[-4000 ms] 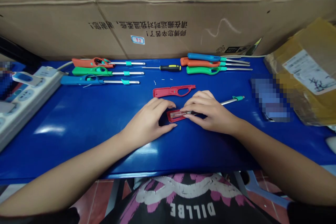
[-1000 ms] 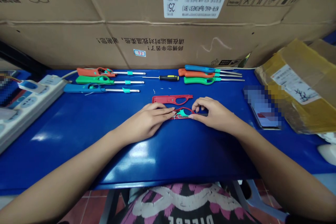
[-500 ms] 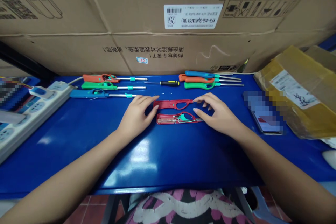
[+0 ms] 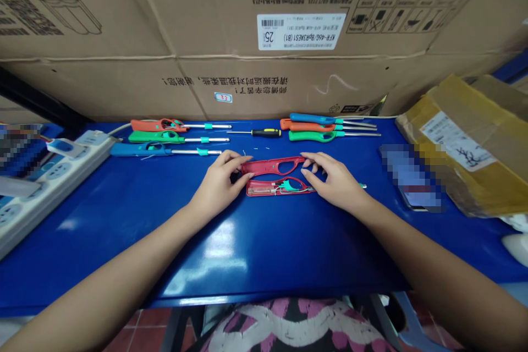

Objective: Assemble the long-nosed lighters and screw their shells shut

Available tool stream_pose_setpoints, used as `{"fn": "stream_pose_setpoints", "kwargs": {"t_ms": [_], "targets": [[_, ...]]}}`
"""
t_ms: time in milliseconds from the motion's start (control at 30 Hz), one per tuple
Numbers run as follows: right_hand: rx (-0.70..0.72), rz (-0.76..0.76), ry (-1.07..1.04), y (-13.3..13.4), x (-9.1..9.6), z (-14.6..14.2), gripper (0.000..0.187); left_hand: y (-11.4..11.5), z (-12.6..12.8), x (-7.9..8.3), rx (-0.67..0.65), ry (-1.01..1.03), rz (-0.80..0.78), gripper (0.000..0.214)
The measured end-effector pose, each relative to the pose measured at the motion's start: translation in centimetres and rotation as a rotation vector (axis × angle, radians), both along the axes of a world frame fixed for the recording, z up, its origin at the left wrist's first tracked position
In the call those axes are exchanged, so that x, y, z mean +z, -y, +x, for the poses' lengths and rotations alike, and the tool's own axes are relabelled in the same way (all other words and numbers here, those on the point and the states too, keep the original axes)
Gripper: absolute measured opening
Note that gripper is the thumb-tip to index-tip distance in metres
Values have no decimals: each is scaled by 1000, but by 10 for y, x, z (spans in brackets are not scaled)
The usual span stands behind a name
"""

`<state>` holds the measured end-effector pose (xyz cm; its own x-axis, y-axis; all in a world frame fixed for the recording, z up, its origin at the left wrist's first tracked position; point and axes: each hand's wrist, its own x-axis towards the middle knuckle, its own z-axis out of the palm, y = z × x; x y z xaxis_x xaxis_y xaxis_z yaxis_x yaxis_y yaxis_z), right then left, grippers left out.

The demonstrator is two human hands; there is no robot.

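The red cover, an empty half-shell of a long lighter, is held just above the blue counter, pinched at its left end by the grip of the left hand and at its right end by the grip of the right hand. Just in front of it, the red lower half with a teal trigger is laid flat. Farther back, a screwdriver is seen between two groups of coloured lighters, before a cardboard box.
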<state>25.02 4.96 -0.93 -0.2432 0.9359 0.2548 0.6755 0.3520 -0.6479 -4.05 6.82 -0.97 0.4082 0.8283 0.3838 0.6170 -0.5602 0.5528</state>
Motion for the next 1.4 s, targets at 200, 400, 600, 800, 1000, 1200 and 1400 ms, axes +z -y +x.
{"fn": "stream_pose_setpoints", "kwargs": {"t_ms": [200,400,600,800,1000,1200,1400], "targets": [[-24,-75,-187,2,6,-4,15,3,3,7,-9,34,-20,10],[25,-136,-307,7,16,-3,24,9,5,13,-45,44,174,8],[192,-352,-152,13,29,-1,38,16,7,18,-198,106,483,15],[212,-404,-257,15,39,-1,40,21,1,21,-282,55,611,35],[176,-242,-173,15,38,4,41,19,5,20,-288,11,247,45],[251,-2,51,13,27,5,40,10,6,9,-322,0,21,38],[321,46,182,11,24,3,33,7,0,15,-410,-108,85,30]]}}
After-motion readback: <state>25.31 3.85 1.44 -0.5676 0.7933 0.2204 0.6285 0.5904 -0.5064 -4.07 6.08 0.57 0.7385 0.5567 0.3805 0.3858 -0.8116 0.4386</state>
